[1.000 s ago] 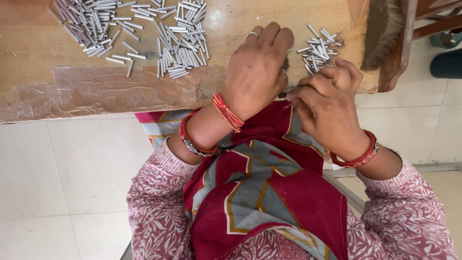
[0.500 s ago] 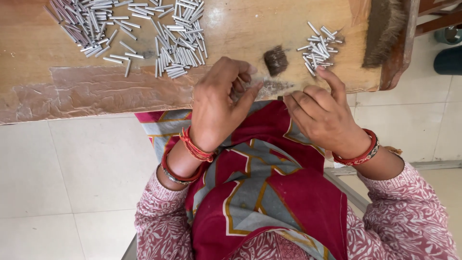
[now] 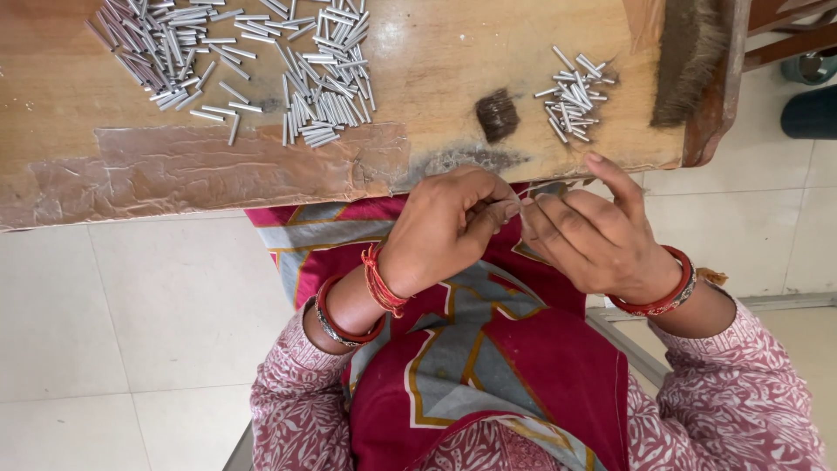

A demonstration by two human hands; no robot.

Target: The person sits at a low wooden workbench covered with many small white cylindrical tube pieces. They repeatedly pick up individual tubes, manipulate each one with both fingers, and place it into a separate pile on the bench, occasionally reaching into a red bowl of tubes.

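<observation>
Above my lap, just below the edge of the wooden table (image 3: 436, 61), my two hands meet. My left hand (image 3: 445, 231) pinches a small thin pale piece (image 3: 521, 203) between thumb and fingertips. My right hand (image 3: 593, 240) touches the same piece with curled fingers; what the piece is cannot be made out. A dark tuft of bristles (image 3: 498, 114) lies on the table right above my hands. To its right is a small heap of short metal tubes (image 3: 571, 96). Both wrists carry red bangles.
A large spread of metal tubes (image 3: 323, 96) covers the table's middle, and another pile (image 3: 148, 52) lies far left. A bristle brush (image 3: 693, 52) rests at the right end. Clear tape patches the table edge (image 3: 218, 170). A dark container (image 3: 811, 109) stands on the tiled floor.
My left hand has drawn back from the table near the dark tuft to my lap. The right hand came off the table edge to meet it. The tuft is now uncovered.
</observation>
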